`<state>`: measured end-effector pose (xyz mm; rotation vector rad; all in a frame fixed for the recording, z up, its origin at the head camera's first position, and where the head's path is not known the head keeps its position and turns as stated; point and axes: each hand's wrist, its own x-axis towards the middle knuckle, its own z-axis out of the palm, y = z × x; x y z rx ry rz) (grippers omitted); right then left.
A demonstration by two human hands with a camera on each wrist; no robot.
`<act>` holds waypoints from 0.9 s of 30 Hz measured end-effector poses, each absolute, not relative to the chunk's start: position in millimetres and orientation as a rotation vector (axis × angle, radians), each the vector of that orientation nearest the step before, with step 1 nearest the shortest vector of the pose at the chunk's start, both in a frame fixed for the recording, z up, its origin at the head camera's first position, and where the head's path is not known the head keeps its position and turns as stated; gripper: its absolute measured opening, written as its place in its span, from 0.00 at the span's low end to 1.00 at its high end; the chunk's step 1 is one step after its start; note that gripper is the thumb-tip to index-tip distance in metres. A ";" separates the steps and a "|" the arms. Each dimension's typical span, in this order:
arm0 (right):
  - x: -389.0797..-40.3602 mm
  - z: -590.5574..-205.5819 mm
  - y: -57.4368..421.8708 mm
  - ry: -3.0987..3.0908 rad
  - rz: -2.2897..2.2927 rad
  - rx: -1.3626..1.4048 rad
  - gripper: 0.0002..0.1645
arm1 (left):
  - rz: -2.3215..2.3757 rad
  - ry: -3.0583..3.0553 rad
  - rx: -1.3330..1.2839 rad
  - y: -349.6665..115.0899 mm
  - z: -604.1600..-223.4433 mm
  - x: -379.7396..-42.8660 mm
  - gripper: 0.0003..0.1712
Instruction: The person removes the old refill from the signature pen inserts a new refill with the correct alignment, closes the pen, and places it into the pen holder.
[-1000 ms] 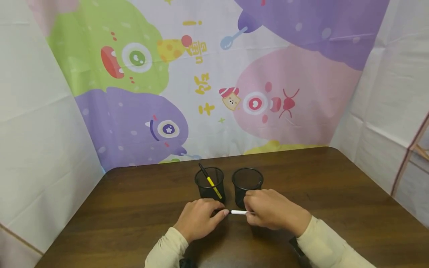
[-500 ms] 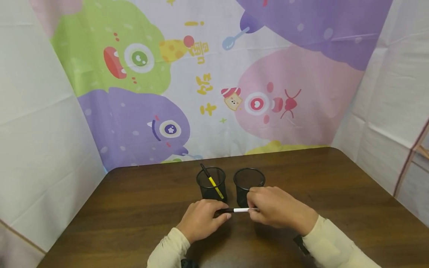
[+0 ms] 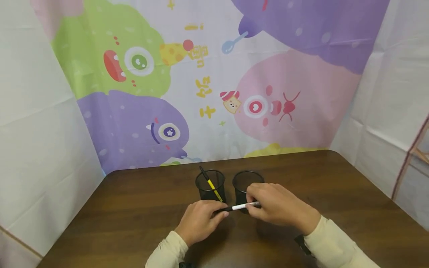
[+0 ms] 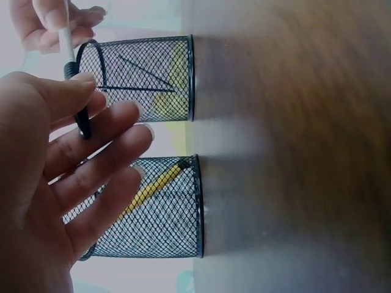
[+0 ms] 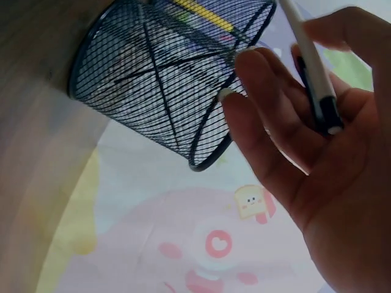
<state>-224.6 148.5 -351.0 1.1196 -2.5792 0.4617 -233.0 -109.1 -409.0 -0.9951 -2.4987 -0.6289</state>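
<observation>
A pen (image 3: 239, 206) with a white barrel and black ends is held between both hands, in front of two black mesh cups. My left hand (image 3: 201, 219) pinches its black grip end between thumb and forefinger; the other fingers are spread in the left wrist view. My right hand (image 3: 279, 206) pinches the white barrel near the black clip end, seen in the right wrist view. Inside the left mesh cup (image 3: 202, 191) leans a yellow-and-black marker (image 3: 210, 184). The right mesh cup (image 3: 239, 191) stands behind my right hand and is partly covered by it.
Both cups stand on a brown wooden table (image 3: 140, 208). A cartoon-printed cloth (image 3: 214, 141) hangs behind the table's far edge, with white cloth (image 3: 37, 123) on both sides. Thin dark lines cross the right cup; I cannot tell what they are.
My right hand has risen slightly, and the pen has gone from nearly level to tilted, right end higher. More of its black grip shows beside my left fingers. The cups have stayed put.
</observation>
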 end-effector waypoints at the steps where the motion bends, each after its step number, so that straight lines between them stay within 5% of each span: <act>1: -225.0 -352.0 148.1 -2.570 0.472 1.116 0.12 | -0.645 -2.494 -0.989 -109.8 -409.4 -232.2 0.08; 10: -229.3 -355.4 147.4 -2.537 0.501 1.058 0.07 | -0.700 -2.384 -0.971 -110.5 -411.1 -230.3 0.07; 27: -233.2 -356.1 148.7 -2.531 0.494 1.127 0.22 | -1.241 -2.305 -0.979 -111.3 -401.4 -233.1 0.06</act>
